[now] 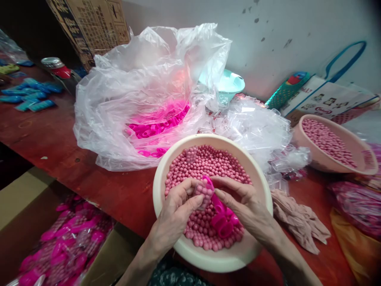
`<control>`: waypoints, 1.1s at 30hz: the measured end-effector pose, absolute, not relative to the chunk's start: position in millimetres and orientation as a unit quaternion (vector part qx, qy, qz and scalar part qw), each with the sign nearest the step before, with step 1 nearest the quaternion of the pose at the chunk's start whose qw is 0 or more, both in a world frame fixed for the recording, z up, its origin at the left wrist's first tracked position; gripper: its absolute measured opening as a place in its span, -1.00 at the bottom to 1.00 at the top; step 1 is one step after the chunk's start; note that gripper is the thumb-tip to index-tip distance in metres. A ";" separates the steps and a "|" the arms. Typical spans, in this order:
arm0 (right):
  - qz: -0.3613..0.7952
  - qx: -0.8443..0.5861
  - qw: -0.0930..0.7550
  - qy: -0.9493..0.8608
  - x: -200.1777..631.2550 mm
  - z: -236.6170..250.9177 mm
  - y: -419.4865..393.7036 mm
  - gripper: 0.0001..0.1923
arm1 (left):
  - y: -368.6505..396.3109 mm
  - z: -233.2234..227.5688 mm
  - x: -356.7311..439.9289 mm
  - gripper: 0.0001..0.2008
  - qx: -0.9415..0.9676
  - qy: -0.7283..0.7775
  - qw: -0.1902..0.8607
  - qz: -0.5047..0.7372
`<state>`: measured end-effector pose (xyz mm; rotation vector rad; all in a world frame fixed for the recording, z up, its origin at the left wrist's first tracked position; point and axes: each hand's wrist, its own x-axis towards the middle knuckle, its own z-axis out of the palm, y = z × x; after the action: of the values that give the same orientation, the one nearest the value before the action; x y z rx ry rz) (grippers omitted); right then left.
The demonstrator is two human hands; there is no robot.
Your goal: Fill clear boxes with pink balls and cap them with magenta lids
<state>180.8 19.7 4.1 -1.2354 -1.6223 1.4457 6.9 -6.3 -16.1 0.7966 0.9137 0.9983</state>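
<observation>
Over a cream bowl (162, 178) of round pink beads (214, 159), my left hand (175, 210) pinches a small clear plastic container (204, 195) packed with beads. My right hand (253, 202) has thumb and fingers closed on a bright pink plastic cap (208, 182) at the container's upper end. Below the right fingers are several more pink caps (223, 225); whether the palm supports some of them, I cannot tell. Among the beads toward the back lies another clear bead-filled container (191, 154).
Behind the bowl, a clear plastic bag (119, 99) holds pink caps. Clear empty containers (253, 123) are heaped right of it. A peach basket (300, 135) of beads and a crumpled cloth (299, 218) lie right. At lower left, a carton (110, 254) holds filled, capped containers.
</observation>
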 end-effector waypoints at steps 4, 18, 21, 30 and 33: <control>0.507 -0.469 0.303 -0.657 180.4 2.2 13.1 -0.61 | -6.2 -16.4 6.7 -0.81 0.355 0.421 0.703 0.450; 0.571 -0.518 0.396 -0.499 183.5 2.9 21.1 -0.57 | -9.0 -18.0 6.6 -0.74 0.375 0.435 0.690 0.441; 0.587 -0.519 0.419 -0.459 174.8 2.2 24.4 -0.61 | -9.6 -19.1 6.8 -0.75 0.386 0.423 0.688 0.445; 0.476 -0.497 0.420 -0.591 168.4 2.8 18.7 -0.84 | -9.2 -17.9 6.4 -0.75 0.416 0.451 0.656 0.440; 0.555 -0.478 0.338 -0.591 184.0 13.1 17.4 -0.75 | -8.7 -15.0 6.7 -0.76 0.396 0.447 0.668 0.444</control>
<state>184.0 17.4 13.1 -1.2450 -1.5409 1.4463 6.7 -8.7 -15.0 0.8920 1.0073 1.0020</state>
